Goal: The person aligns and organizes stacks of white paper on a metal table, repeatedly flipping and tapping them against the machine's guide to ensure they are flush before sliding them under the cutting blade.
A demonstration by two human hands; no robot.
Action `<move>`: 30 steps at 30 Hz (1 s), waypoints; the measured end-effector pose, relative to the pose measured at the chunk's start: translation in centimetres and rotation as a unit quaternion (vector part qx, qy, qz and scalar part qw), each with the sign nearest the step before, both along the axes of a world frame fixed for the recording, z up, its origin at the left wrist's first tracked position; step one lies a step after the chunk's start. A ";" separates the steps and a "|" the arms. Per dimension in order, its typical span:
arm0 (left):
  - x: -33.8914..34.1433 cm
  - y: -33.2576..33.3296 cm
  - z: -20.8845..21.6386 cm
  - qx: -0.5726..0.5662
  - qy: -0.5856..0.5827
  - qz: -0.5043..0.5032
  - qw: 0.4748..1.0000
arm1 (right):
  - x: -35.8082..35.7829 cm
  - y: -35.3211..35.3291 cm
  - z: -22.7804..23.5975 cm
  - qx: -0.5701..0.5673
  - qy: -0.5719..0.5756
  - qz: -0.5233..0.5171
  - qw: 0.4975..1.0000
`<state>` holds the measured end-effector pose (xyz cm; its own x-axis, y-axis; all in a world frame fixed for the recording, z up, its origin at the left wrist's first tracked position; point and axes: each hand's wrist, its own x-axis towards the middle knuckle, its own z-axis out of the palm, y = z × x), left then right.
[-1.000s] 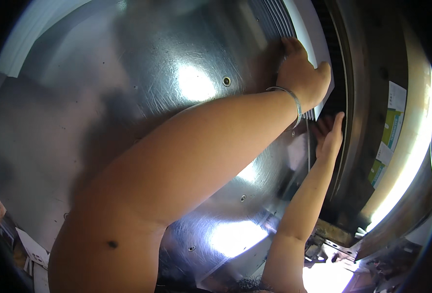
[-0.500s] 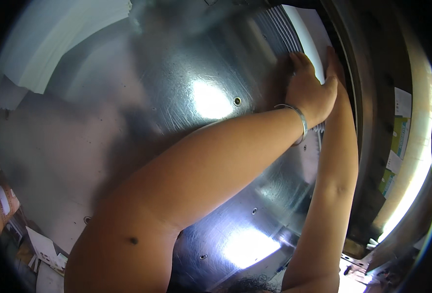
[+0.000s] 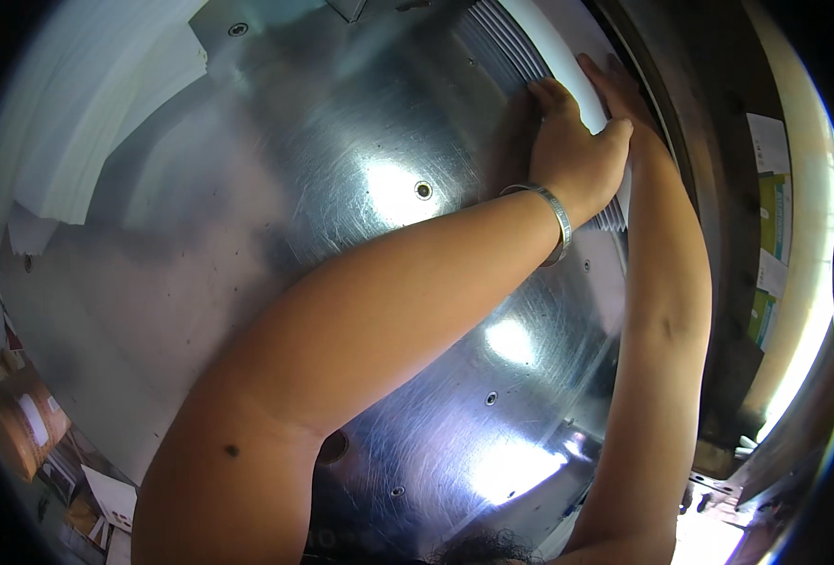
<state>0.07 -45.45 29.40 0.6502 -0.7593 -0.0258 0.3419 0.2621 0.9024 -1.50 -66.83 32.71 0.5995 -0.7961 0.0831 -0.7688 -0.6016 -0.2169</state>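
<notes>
White paper lies at the far right of the metal table, beside a raised edge. A band of dark parallel lines runs along its left side. My left hand, with a silver bangle at the wrist, reaches across to its left edge. The fingers there are stretched forward and the thumb is spread to the right, near my right wrist. My right hand lies along the paper's right side, fingers extended and partly in shadow. Both hands touch the paper and look open. My left hand hides part of the near end.
The scratched, shiny metal table has small round fittings. A tall stack of white paper stands at the far left. A dark machine frame bounds the right side. A brown roll-like object sits at lower left.
The view has shifted, so the left paper stack shows more. My right hand has slid forward along the paper; my left hand stays at its left edge.
</notes>
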 end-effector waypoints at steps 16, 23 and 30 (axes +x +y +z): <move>-0.2 -0.3 -0.1 -0.038 0.046 -0.053 0.997 | -0.1 -0.3 -0.9 -0.078 0.021 0.079 0.994; -0.3 -0.7 -0.4 -0.051 0.029 -0.044 0.997 | -0.8 0.1 -0.6 -0.074 -0.027 -0.006 0.997; -0.2 -0.9 -0.8 -0.086 0.023 -0.042 0.995 | -9.6 12.4 1.0 -0.102 -0.061 0.167 0.979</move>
<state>-0.09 -46.37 28.56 0.5852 -0.8068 0.0811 0.4086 0.3799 0.8299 -11.13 -54.40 33.67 0.7989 -0.5177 0.3060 -0.4986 -0.8547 -0.1444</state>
